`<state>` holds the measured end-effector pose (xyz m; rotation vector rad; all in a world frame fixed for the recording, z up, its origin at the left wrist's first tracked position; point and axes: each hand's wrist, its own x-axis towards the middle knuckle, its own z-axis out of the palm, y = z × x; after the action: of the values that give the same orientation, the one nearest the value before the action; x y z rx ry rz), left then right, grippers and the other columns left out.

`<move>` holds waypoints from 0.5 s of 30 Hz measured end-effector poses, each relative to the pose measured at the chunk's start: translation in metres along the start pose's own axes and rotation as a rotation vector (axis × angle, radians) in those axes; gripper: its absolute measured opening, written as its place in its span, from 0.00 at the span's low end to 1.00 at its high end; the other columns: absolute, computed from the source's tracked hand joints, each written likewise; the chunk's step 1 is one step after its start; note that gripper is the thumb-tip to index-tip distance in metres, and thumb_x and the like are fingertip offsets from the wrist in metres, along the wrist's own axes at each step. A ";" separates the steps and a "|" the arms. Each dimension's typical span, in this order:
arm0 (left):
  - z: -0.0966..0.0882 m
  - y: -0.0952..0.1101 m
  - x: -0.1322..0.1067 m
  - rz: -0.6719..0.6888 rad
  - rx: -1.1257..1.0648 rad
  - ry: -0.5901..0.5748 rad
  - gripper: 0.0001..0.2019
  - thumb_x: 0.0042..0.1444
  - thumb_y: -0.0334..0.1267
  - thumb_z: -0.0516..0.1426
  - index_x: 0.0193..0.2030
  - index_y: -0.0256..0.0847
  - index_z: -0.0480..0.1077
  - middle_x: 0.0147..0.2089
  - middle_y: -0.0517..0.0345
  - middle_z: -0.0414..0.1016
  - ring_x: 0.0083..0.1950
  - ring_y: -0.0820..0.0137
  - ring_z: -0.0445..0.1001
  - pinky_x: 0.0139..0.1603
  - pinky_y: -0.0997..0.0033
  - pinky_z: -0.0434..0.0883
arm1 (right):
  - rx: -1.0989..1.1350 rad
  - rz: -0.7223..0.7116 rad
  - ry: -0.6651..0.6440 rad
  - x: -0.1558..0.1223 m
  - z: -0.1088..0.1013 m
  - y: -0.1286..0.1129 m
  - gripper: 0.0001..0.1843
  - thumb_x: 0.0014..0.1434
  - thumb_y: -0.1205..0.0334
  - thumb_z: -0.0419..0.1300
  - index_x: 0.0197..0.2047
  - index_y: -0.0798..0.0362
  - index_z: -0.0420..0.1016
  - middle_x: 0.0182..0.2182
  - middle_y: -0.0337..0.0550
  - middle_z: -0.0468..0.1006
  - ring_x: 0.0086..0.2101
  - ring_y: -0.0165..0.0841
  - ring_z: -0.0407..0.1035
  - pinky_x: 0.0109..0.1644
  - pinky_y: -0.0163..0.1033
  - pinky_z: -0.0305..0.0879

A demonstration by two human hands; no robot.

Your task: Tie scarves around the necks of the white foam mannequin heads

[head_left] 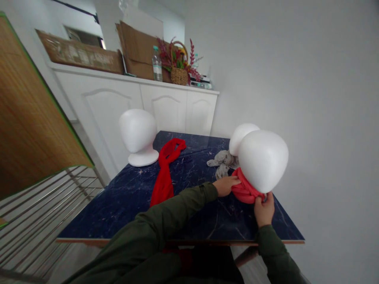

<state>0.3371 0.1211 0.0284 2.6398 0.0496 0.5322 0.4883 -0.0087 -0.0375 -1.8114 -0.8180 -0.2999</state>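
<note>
Room: plain white wall (296,79) runs beyond and to the right of the hands. A white cabinet (133,106) with panelled doors stands far beyond them; on its top sit cardboard (139,51), a long brown box (79,53), a water bottle (157,65) and a basket (179,75) of red and green stems. Far left of the hands, a bamboo-look panel (32,114) with a green edge leans over a metal wire rack (44,209).

Worktop (124,201): dark blue marbled slab with pale veins and a thin wood-coloured front edge, glossy.

On it, largest first:
- Near foam head (263,159), white, just above both hands, tilted.
- Far-left foam head (139,136), upright on its base, well apart from the hands.
- Third foam head (242,136), partly hidden behind the near one.
- Red scarf (164,173), loose in a long strip, left of the left hand.
- Coral scarf (244,189), chunky knit, wound around the neck of the near foam head, between the two hands.
- Grey scarf (222,161), bunched at the base of the third head, just beyond the left hand.

Hands: left hand (226,185) lies against the left side of the coral scarf, fingers curled onto it; whether it pinches the knit I cannot tell. Right hand (264,211) is closed on the scarf's lower right edge, under the foam chin. Both sleeves dark green.
</note>
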 end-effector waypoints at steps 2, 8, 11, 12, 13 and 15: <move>0.002 -0.007 -0.001 -0.063 0.044 -0.004 0.24 0.46 0.20 0.47 0.51 0.36 0.65 0.57 0.46 0.62 0.58 0.64 0.60 0.59 0.62 0.57 | 0.013 -0.002 -0.054 0.001 0.004 0.006 0.27 0.49 0.59 0.48 0.51 0.64 0.61 0.41 0.56 0.68 0.39 0.42 0.64 0.43 0.44 0.59; -0.026 -0.029 -0.070 -0.315 0.200 0.028 0.17 0.50 0.31 0.51 0.47 0.40 0.69 0.53 0.51 0.68 0.55 0.68 0.64 0.57 0.70 0.60 | 0.020 0.029 -0.116 -0.003 0.012 0.017 0.30 0.51 0.63 0.47 0.57 0.64 0.52 0.45 0.58 0.65 0.45 0.45 0.62 0.45 0.45 0.59; -0.060 -0.048 -0.128 -0.576 0.317 0.139 0.17 0.53 0.35 0.49 0.49 0.37 0.67 0.52 0.49 0.68 0.55 0.66 0.65 0.58 0.68 0.59 | -0.010 0.026 -0.108 -0.003 0.015 0.020 0.31 0.51 0.65 0.47 0.58 0.65 0.50 0.44 0.60 0.66 0.43 0.46 0.64 0.42 0.45 0.60; -0.071 -0.055 -0.147 -0.665 0.356 0.180 0.18 0.53 0.36 0.49 0.49 0.35 0.67 0.52 0.46 0.67 0.54 0.64 0.65 0.58 0.65 0.58 | -0.025 0.043 -0.114 -0.003 0.016 0.021 0.31 0.51 0.65 0.47 0.59 0.65 0.49 0.43 0.60 0.66 0.41 0.46 0.65 0.40 0.45 0.60; -0.080 -0.061 -0.166 -0.754 0.394 0.219 0.19 0.53 0.36 0.49 0.50 0.31 0.66 0.53 0.41 0.66 0.55 0.60 0.64 0.58 0.61 0.57 | -0.049 0.069 -0.131 -0.002 0.016 0.021 0.31 0.51 0.65 0.47 0.59 0.66 0.48 0.41 0.61 0.67 0.38 0.46 0.66 0.38 0.45 0.60; -0.091 -0.072 -0.197 -0.912 0.460 0.289 0.25 0.52 0.40 0.50 0.54 0.25 0.61 0.55 0.31 0.61 0.56 0.51 0.61 0.56 0.51 0.55 | -0.123 0.135 -0.181 -0.002 0.017 0.020 0.30 0.52 0.65 0.46 0.58 0.67 0.49 0.37 0.60 0.69 0.33 0.46 0.67 0.35 0.45 0.60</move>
<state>0.1242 0.2008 0.0017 2.5336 1.5225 0.5955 0.4970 0.0017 -0.0603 -2.0203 -0.8121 -0.1015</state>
